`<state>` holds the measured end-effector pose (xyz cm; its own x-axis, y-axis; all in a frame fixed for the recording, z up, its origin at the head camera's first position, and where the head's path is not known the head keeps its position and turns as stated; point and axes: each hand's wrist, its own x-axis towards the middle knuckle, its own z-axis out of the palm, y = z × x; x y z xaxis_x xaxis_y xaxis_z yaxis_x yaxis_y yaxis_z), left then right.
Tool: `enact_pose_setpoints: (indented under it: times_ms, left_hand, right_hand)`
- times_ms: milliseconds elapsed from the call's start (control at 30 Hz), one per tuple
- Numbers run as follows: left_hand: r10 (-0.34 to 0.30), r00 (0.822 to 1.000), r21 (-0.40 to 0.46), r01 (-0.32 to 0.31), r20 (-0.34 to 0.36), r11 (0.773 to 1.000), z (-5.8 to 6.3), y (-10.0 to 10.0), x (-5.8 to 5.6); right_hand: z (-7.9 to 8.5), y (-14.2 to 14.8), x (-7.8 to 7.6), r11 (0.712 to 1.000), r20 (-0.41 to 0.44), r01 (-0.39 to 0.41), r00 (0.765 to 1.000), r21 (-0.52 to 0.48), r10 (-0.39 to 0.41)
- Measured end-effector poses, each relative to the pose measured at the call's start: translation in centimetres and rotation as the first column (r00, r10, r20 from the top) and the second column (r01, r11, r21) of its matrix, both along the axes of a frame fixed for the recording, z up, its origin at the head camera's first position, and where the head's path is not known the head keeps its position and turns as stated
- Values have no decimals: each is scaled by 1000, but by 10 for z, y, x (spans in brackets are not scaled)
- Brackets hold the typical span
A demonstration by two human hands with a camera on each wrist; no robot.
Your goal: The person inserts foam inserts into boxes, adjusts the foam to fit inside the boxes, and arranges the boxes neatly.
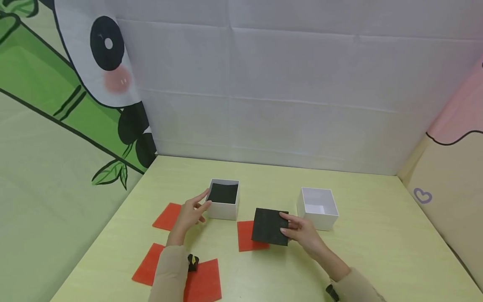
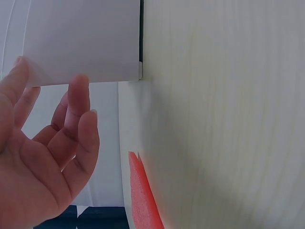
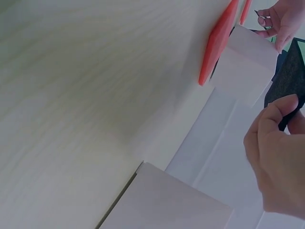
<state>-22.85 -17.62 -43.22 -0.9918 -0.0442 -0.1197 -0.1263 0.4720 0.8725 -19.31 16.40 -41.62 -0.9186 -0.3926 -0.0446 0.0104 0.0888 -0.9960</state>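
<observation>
My right hand [image 1: 305, 237] pinches the edge of a black square sheet [image 1: 268, 226] between thumb and fingers. In the right wrist view this sheet [image 3: 286, 76] has a rough, felt-like surface. It is held over the table and overlaps a red square [image 1: 245, 235] in the head view. My left hand [image 1: 191, 213] is at the left white box [image 1: 222, 211], thumb and forefinger touching its near left corner at the rim. The other fingers are loosely bent beside the wall. Inside that box lies a black piece [image 1: 223, 193], close below the rim.
Another white box [image 1: 318, 207] stands open-topped on the right, its white inside showing. More red squares lie on the left of the table: one [image 1: 167, 217] beyond my left forearm, one [image 1: 148, 265] beside my sleeve, one [image 1: 205, 282] at the near edge. A white cloth backdrop [image 1: 279, 84] hangs behind.
</observation>
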Motion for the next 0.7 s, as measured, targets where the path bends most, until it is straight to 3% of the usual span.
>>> enact_pose_setpoints:
  times_ms: [500, 700]
  left_hand:
    - [0, 1000, 3, 0, 1, 1000, 2, 0, 1]
    - [-4, 1000, 4, 4, 1, 1000, 2, 0, 1]
  right_hand:
    - [4, -33, -17, 992, 65, 110, 992, -68, -105]
    - [9, -47, -25, 989, 46, 133, 991, -72, -129]
